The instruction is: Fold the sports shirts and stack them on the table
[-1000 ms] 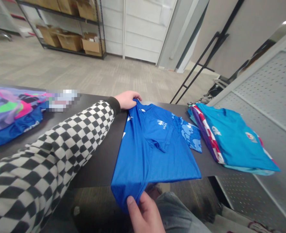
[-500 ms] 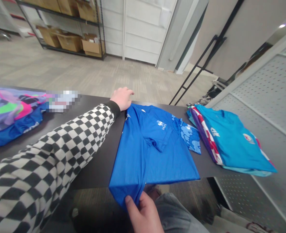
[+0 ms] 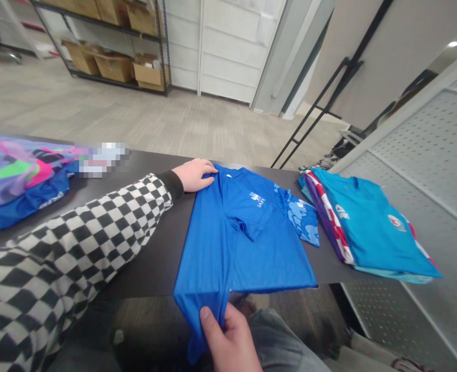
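Here's our blue jersey [image 3: 243, 243] on the black table [image 3: 154, 258], its near end hanging off the edge, pinched closed in our right hand [image 3: 228, 336]. Our left hand [image 3: 193, 174] lies flat on the far edge, fingers together, with a teal shirt pile [image 3: 367, 227] just beside the jersey.

black table [image 3: 154, 263]; a blue jersey [image 3: 251, 248] lies mid-top; teal folded shirts [image 3: 371, 227] right of it; a purple-and-blue pile [image 3: 19, 191] left

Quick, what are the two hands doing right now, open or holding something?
Left hand: open, flat, fingertips on the blue shirt.
Right hand: closed, pinching the shirt's lower edge.
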Available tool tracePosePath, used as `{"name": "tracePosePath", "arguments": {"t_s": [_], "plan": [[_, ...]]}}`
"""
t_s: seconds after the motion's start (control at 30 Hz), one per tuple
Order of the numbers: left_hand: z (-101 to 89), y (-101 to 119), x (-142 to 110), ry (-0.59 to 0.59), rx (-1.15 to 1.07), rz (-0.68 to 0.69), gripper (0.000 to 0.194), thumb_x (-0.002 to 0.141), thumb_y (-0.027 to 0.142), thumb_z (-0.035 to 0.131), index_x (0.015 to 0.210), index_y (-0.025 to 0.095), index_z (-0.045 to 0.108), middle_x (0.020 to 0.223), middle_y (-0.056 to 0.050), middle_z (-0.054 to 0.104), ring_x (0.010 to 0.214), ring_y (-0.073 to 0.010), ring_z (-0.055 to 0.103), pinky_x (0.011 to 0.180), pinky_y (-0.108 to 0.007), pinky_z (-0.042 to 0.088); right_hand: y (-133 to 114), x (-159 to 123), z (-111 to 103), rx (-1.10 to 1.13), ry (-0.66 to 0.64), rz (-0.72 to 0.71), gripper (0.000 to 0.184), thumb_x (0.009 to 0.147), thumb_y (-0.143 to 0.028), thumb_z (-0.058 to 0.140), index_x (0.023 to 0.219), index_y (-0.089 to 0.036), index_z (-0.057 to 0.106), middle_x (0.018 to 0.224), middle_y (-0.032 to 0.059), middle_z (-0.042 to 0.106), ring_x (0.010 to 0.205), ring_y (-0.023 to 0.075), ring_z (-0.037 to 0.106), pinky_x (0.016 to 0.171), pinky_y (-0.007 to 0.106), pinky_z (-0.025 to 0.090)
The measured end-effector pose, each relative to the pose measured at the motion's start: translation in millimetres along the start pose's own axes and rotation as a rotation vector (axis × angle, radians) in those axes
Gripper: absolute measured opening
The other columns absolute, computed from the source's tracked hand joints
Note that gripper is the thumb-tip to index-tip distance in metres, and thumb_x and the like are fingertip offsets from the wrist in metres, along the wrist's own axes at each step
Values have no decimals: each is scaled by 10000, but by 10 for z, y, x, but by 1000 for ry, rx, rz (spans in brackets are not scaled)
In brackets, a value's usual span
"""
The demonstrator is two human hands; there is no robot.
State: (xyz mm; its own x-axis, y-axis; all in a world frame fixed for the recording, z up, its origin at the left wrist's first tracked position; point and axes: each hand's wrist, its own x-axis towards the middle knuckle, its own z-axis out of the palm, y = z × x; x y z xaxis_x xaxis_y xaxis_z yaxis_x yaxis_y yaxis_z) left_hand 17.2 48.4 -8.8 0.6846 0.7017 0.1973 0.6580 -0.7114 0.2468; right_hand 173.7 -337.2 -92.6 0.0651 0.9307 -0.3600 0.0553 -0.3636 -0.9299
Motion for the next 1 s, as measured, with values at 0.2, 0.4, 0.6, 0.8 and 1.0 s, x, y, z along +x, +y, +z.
{"name": "tracePosePath", "arguments": {"t_s": [0.2,0.4,0.6,0.8,1.0], "plan": [[-181,333,-36,-37,264,-129,432,1035,360,529,1313,212,825,1398,-130,751,1304,-345,680,1159,-485,490,-43,28,-38,-103,-31,-21,782,920,-898,638,974,-152,864,964,136,840,924,299,733,906,394,580],[-2,715,-100,-205,93,-115,801,1080,668,431,1724,194,486,1811,-161,415,1668,-416,377,1347,-567,303,-80,38,-48,-97,-34,-22,722,952,-844,643,1066,-167,869,1050,139,850,1042,327,744,990,410,561],[48,604,-102,-289,50,-159,934,1062,763,401,1813,221,284,1889,-138,165,1750,-438,121,1391,-646,122,-30,47,-32,-188,-74,9,541,987,-684,668,867,-168,777,836,63,752,822,227,646,796,329,504],[-49,647,-93,-166,134,-85,827,1099,681,390,1755,178,430,1852,-177,304,1719,-431,262,1386,-665,70,5,92,-22,-225,-134,-1,289,957,-421,722,798,-181,703,783,12,679,781,191,602,763,307,456],[45,822,-142,-290,54,-28,856,1092,740,394,1800,263,328,1885,-136,181,1747,-427,158,1382,-683,120,-149,149,-204,-318,-26,53,353,958,-520,728,925,-169,739,851,40,724,851,226,632,762,316,457]]}}
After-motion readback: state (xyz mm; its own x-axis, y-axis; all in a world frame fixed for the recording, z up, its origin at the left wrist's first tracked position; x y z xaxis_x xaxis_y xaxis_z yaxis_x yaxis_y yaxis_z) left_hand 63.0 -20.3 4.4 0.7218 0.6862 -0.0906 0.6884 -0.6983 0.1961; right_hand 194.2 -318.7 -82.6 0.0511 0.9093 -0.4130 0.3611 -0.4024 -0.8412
